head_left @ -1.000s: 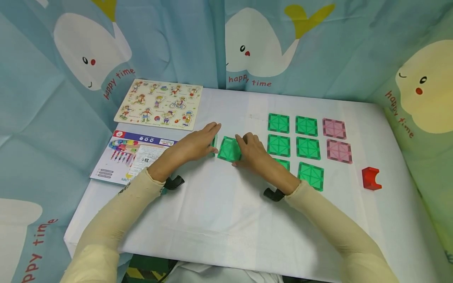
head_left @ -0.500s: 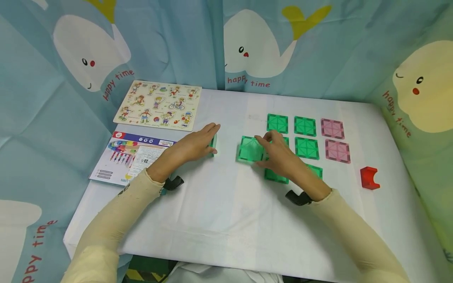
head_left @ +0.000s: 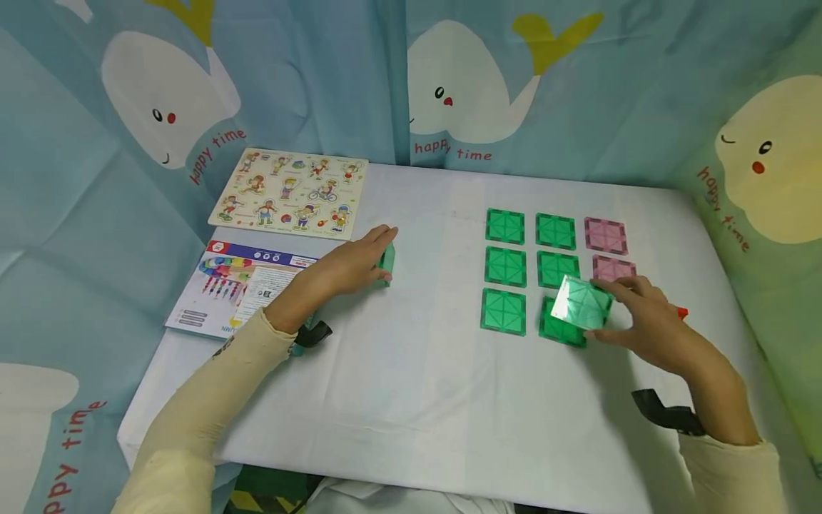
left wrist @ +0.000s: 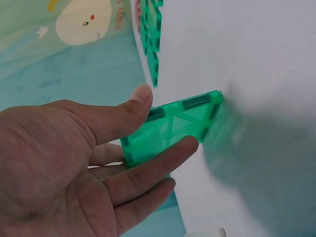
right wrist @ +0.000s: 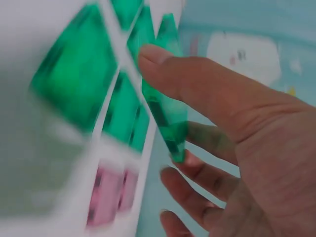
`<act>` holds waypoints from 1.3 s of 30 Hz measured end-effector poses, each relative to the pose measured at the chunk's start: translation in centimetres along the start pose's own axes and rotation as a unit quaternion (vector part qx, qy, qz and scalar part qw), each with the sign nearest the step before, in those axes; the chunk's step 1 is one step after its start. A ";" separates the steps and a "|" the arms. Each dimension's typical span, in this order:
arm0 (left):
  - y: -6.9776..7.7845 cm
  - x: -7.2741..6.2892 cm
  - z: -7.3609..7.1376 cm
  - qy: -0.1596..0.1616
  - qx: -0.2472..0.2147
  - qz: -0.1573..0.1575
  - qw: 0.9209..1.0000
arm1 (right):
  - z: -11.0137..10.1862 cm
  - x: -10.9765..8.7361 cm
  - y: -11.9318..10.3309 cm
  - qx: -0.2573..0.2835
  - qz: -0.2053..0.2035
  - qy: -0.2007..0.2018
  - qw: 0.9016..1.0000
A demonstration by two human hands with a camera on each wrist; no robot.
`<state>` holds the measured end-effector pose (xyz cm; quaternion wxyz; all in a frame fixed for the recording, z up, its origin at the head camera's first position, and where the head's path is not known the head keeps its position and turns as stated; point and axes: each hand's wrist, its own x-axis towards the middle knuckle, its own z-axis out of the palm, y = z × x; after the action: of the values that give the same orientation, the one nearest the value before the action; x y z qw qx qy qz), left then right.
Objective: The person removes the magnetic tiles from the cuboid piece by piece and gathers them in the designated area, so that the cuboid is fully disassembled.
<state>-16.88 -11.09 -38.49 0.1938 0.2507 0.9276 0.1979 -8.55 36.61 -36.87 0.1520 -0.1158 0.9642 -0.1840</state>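
Note:
My right hand [head_left: 651, 325] pinches a translucent green square magnetic tile [head_left: 579, 303] by its right side, thumb on one edge and fingers on another. Tilted, it overlaps the front tile of the second column of laid-out green tiles [head_left: 504, 311] in the head view. At the left of the table my left hand [head_left: 353, 265] has its thumb and fingers around another green magnetic tile [left wrist: 170, 128], seen nearly edge-on from the head. Pink magnetic tiles [head_left: 606, 235] lie at the right of the green ones, the nearer partly covered by the right hand.
A wooden puzzle board [head_left: 289, 191] with cartoon figures lies at the back left. A printed box [head_left: 218, 289] sits in front of it, partly under the left arm. A red block [head_left: 682, 313] shows behind the right hand. Whale-print curtains [head_left: 321, 86] surround the white table [head_left: 398, 400].
My right hand has carried its green tile rightward from beside the left hand to above the second green column. The left hand has stayed in place with its tile.

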 end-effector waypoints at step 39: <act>0.3 -0.1 0.1 0.004 -0.004 0.004 1.000 | 1.6 4.6 -4.4 -0.035 -0.006 -0.046 0.998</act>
<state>-16.69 -10.90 -38.41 0.1899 0.2531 0.9265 0.2039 -11.55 30.81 -37.76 0.1912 -0.1352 0.9612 -0.1456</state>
